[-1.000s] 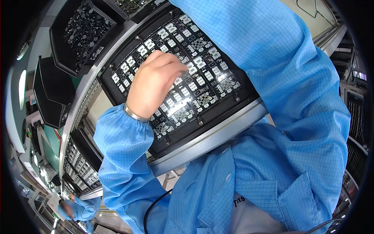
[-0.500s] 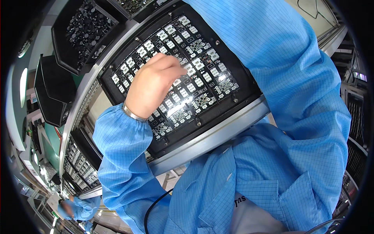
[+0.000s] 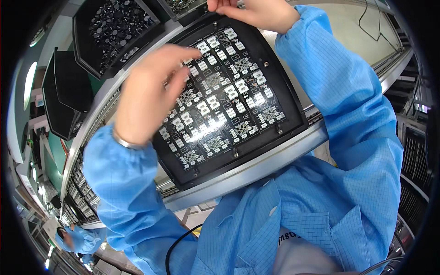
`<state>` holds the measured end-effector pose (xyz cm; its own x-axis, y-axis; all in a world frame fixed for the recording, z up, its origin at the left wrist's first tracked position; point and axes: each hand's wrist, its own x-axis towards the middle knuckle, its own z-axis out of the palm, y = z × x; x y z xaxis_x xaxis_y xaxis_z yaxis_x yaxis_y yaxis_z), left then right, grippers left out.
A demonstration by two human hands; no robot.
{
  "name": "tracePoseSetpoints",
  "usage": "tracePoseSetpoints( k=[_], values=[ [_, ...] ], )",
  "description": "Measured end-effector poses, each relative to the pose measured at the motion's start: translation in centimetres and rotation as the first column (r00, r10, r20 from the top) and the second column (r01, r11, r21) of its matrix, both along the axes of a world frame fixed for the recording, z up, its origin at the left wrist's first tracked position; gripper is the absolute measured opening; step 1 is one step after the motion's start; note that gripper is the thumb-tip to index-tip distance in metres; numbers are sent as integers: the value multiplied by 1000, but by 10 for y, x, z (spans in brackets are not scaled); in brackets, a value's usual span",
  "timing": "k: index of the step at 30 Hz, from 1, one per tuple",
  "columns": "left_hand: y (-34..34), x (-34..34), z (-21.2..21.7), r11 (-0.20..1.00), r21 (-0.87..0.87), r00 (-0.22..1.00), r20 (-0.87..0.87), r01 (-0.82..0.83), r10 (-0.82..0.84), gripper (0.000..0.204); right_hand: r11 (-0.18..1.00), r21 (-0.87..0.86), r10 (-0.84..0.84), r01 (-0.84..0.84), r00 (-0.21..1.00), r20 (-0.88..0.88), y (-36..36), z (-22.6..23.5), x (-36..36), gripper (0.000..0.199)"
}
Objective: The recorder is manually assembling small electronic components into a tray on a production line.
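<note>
A panel of circuit boards [image 3: 215, 81] with rows of white square parts lies in a black carrier [image 3: 289, 94]. Over its left side hovers my left hand [image 3: 149, 87], blurred by motion, thumb and forefinger apart with nothing visible between them. It hides part of the panel. At the top edge of the view, beyond the carrier's far edge, is my right hand [image 3: 259, 14]. Its fingers are drawn together beside a bin of tiny metallic parts [image 3: 181, 5]. Whatever those fingertips hold is too small to make out, and the picture's edge cuts part of them off.
A black bin [image 3: 79, 27] of round dark parts [image 3: 117, 27] stands at far left, with another black bin [image 3: 64, 91] nearer. A metal rail [image 3: 247, 174] runs along the carrier's near side. More panels [image 3: 82, 192] and a person in blue [image 3: 82, 239] are at lower left.
My left hand has drawn back leftward from the panel's middle, its fingers spreading. My right hand, out of sight before, now shows at the top. The whole view has shifted slightly.
</note>
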<state>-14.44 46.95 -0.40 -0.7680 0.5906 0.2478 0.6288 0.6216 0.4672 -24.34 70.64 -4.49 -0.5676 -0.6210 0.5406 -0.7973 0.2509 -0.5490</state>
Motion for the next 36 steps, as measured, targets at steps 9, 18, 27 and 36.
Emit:
tracePoseSetpoints(
  k=[9, 18, 27, 36],
  values=[
    [-65, -116, -13, 885, -61, 869, -232, -462, 438, 28, 958, 129, -253, 258, 966, -50, -20, 11, -67, 17],
    [-49, -109, -17, 912, -203, 929, -183, -357, 323, 18, 929, 350, -122, 122, 992, -22, -29, 17, -70, 14],
    [-47, -118, -25, 918, -144, 927, -117, -371, 356, 27, 917, 298, -240, 265, 963, -119, -16, 26, -56, 13],
    [-30, -126, -20, 898, -200, 919, -37, -392, 392, 23, 944, 188, -257, 270, 962, -95, -2, 13, -69, 13]
  ],
)
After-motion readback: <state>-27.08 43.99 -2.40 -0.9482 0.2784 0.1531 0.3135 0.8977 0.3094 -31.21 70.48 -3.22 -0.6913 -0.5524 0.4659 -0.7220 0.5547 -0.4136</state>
